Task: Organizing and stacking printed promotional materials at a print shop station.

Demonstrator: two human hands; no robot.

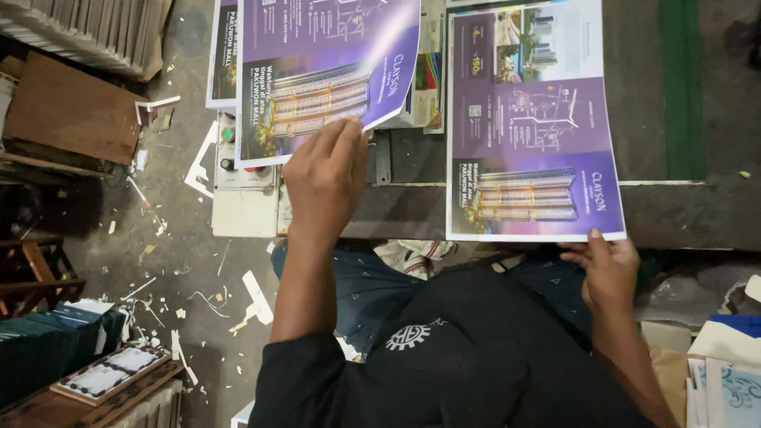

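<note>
My left hand grips the lower edge of a purple printed poster sheet, lifted and curling above a stack at the upper left. My right hand holds the near right corner of a second purple poster sheet, which lies flat on the dark worktable. Both sheets show a building picture and a map. My dark sleeves and patterned trousers fill the bottom centre.
A small control box with green and red buttons sits under the left sheet. Paper scraps litter the floor at left. Wooden boards and stacked dark booklets stand at left; paper stacks at lower right.
</note>
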